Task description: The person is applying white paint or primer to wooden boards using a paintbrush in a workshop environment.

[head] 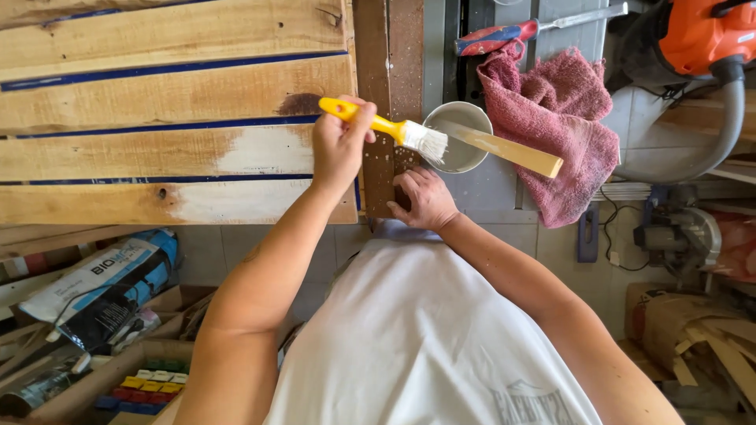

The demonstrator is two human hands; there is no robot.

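At the plank edge, head view | left hand [340, 145] clenched around the yellow brush [386, 126] handle, long axis toward 4 o'clock, bristles over the metal bowl [459, 135] rim | stir stick [510, 149] lies across the bowl | right hand [424, 198] released, palm flat on the brown board [387, 47], bowl at its 1 o'clock, nearer.

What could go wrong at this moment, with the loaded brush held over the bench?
1. The brush in the left hand hangs between the planks and the bowl; its wet bristles may drip on the dark board.
2. A stick lies across the bowl's rim; a knock might tip it.
3. The right hand rests close under the bristles and may get smeared.
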